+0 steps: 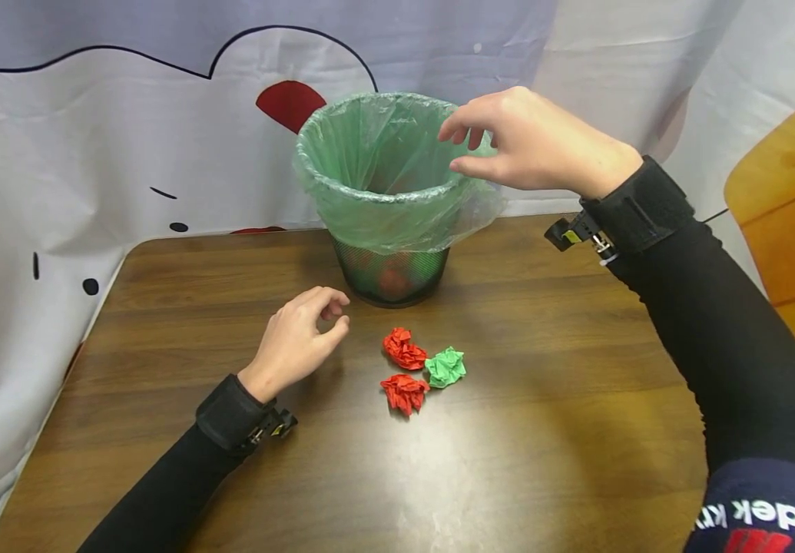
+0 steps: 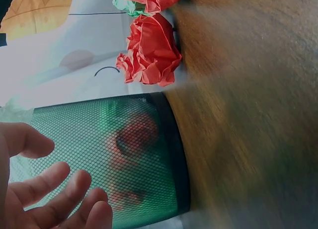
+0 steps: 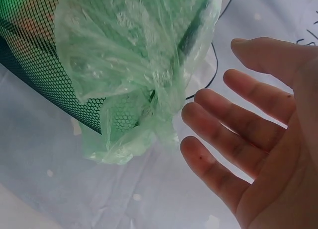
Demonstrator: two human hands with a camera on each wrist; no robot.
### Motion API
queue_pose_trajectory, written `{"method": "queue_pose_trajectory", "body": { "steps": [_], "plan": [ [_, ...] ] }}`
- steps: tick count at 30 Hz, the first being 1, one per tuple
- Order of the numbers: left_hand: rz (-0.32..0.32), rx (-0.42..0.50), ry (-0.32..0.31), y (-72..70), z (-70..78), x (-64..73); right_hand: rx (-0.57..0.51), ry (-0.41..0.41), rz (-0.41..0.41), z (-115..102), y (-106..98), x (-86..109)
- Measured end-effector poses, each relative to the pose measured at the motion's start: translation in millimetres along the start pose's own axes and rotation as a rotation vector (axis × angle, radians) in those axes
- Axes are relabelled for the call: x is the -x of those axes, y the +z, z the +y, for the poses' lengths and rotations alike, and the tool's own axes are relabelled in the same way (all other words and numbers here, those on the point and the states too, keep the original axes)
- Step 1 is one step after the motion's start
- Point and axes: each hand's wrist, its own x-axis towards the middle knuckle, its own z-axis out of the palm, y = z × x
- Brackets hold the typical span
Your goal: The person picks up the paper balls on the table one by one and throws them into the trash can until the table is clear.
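Note:
A black mesh wastebasket (image 1: 392, 280) lined with a green plastic bag (image 1: 383, 219) stands at the back of the table. My right hand (image 1: 508, 138) hovers at the bag's right rim, fingers relaxed and holding nothing. In the right wrist view, loose bag folds (image 3: 144, 75) hang beside the hand's spread fingers. My left hand (image 1: 296, 338) is above the table, left of the basket, loosely bent and without anything in it. Two red crumpled papers (image 1: 405, 393) and a green crumpled paper (image 1: 445, 367) lie in front of the basket. Reddish shapes (image 2: 136, 134) show through the mesh.
The wooden table (image 1: 542, 445) extends around the papers and the basket. A printed cloth (image 1: 127, 153) hangs behind it and down its left side. Each wrist wears a black strap with a small camera.

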Motion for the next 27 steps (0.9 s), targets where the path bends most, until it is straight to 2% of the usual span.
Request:
{"method": "queue_pose_trajectory", "body": {
  "steps": [5, 15, 18, 27],
  "plan": [
    [-0.018, -0.007, -0.003, 2.4, 0.1, -0.6, -0.012, -0.041, 0.049, -5.0, 2.2, 12.1],
    [-0.024, -0.012, 0.015, 5.4, 0.1, -2.4, -0.12, -0.158, 0.117, -17.9, 13.2, 34.5],
    [-0.033, -0.008, 0.016, 6.0, 1.4, -3.1, -0.159, -0.189, 0.096, -21.2, 20.3, 41.3],
    [-0.054, -0.006, 0.026, 9.2, 4.4, -6.0, -0.216, -0.174, 0.001, -24.6, 43.5, 61.3]
  ]
}}
